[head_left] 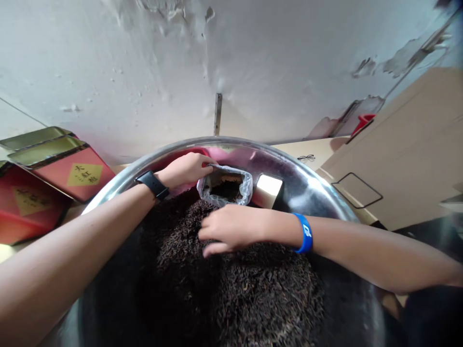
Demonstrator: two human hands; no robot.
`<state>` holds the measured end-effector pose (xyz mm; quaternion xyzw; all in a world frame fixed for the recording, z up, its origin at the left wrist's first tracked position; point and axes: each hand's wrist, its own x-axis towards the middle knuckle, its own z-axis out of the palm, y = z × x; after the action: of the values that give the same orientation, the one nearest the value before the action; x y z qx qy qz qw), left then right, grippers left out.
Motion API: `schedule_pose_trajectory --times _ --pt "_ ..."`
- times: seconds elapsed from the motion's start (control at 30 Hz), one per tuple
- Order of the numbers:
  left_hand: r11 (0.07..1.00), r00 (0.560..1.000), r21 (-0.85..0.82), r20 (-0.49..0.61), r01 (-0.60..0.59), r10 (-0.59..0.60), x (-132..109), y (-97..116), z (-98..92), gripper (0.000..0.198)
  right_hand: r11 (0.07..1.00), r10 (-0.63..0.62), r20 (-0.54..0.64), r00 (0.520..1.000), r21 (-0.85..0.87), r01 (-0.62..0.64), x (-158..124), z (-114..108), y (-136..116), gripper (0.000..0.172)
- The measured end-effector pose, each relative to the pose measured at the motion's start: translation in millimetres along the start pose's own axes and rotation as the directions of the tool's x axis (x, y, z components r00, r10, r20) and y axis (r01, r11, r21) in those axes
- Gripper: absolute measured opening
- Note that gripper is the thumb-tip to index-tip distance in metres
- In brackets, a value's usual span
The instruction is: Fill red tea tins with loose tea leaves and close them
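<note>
Dark loose tea leaves [267, 294] are heaped in a large round metal basin [231, 140]. At the basin's far side, a clear plastic bag [246, 185] stands with its mouth open and some tea inside. My left hand [186, 169], a black watch on its wrist, pinches the bag's upper left rim. Just in front of the bag, my right hand [233, 226] hovers low over the tea, palm down. Its fingers are loosely extended with the thumb apart, and no tea shows in them. Whether its fingertips touch the leaves I cannot tell.
A small shiny box-like piece [268, 190] sits right of the bag. Red tins with yellow labels [85, 168] stand outside the basin at left. A beige panel with a wire handle [361, 190] is at right, near eyeglasses [306, 158]. A peeling wall rises behind.
</note>
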<state>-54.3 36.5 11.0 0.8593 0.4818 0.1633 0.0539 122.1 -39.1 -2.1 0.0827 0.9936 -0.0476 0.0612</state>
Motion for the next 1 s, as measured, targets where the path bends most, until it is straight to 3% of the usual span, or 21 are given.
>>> schedule_pose_trajectory --times 0.1,0.23,0.3,0.37,0.43,0.5,0.6,0.67,0.77,0.83,1.0 --pt "1.000 1.000 -0.004 0.013 0.011 -0.011 -0.5 -0.4 -0.5 0.035 0.993 -0.028 0.275 0.961 0.116 -0.004 -1.7 12.1 -5.1 0.062" --pt "0.999 0.999 -0.004 0.024 0.033 -0.033 -0.2 -1.4 -1.0 0.034 0.989 -0.036 0.503 0.863 0.144 -0.042 -6.4 11.1 -10.0 0.083" --pt "1.000 0.999 -0.006 0.027 0.031 -0.030 0.0 -0.9 -1.9 0.035 0.992 -0.031 0.564 0.825 0.119 -0.044 -8.5 5.9 -13.5 0.081" --pt "0.999 0.999 -0.011 0.034 0.035 -0.034 0.2 0.4 -3.3 0.035 0.995 -0.015 0.582 0.813 0.090 -0.046 -9.5 1.3 -16.4 0.066" --pt "0.999 0.998 -0.016 0.042 0.041 -0.040 0.3 1.7 -4.5 0.036 0.997 -0.019 0.514 0.857 0.073 -0.021 -9.3 -2.0 -17.4 0.045" --pt "0.999 0.998 -0.016 0.047 0.043 -0.043 0.4 2.3 -5.0 0.036 0.998 -0.040 0.355 0.934 0.061 0.019 -8.0 -4.7 -14.8 0.033" --pt "1.000 0.999 -0.011 0.046 0.027 -0.026 0.9 1.0 -4.1 0.036 0.999 0.027 0.057 0.998 0.022 -0.028 -6.0 -9.4 -1.0 0.035" --pt "1.000 0.999 -0.013 0.040 -0.001 0.001 1.5 -0.5 -3.1 0.035 0.990 0.139 -0.138 0.981 -0.013 -0.142 -5.9 -11.9 13.7 0.037" --pt "1.000 0.999 -0.005 0.040 -0.016 0.016 2.6 -2.2 -2.4 0.036 0.933 0.280 -0.379 0.882 -0.107 -0.343 -7.6 -11.6 33.0 0.029" --pt "1.000 0.999 0.003 0.049 -0.015 0.015 3.2 -2.7 -2.5 0.036 0.910 0.292 -0.440 0.849 -0.144 -0.388 -8.4 -8.9 36.2 0.025" --pt "1.000 0.999 -0.019 0.048 0.001 0.000 3.5 -3.8 -2.3 0.035 0.962 0.239 -0.289 0.927 -0.060 -0.267 -8.3 -7.1 18.3 0.025"
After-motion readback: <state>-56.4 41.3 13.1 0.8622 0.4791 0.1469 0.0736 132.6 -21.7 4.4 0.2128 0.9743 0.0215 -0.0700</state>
